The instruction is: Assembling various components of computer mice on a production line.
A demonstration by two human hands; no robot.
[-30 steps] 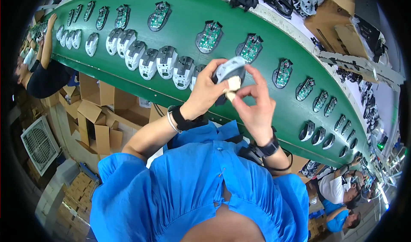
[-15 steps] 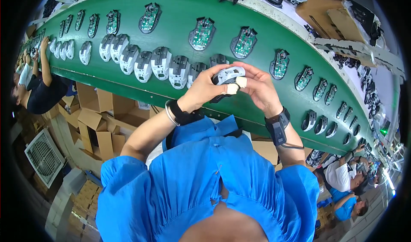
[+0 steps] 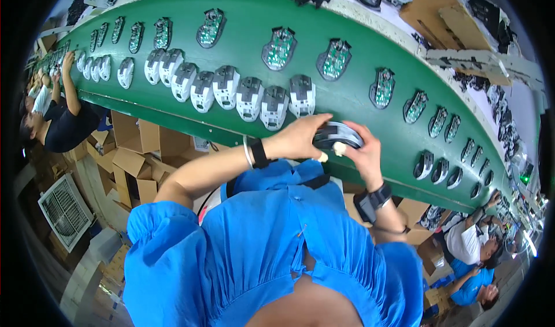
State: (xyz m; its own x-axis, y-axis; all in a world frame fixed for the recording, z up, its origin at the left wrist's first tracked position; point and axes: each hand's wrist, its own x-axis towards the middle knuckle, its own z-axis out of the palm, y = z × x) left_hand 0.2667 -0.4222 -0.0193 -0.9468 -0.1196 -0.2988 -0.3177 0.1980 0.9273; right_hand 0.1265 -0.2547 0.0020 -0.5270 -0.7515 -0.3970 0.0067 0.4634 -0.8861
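Note:
A grey-and-black computer mouse (image 3: 341,131) is held tilted over the near edge of the green bench, between my two hands. My right hand (image 3: 367,156) closes on its right side, fingers behind and thumb in front. My left hand (image 3: 296,137) curls round its left end; the fingertips there are partly hidden. Both thumbs wear cream finger covers. Just beyond my left hand stands a row of white-and-grey mouse shells (image 3: 248,98). Farther across lie black mouse bases with green circuit boards (image 3: 280,49).
The green bench (image 3: 243,43) curves away on both sides. More dark mouse halves (image 3: 440,171) lie at the right. Open cardboard boxes (image 3: 133,165) stand below the bench at left. Co-workers sit at the far left (image 3: 58,122) and far right (image 3: 468,240).
My hands have brought the mouse lower and nearer my body, turning it so its dark edge shows. The left thumb has moved away from the right one. The view has shifted slightly.

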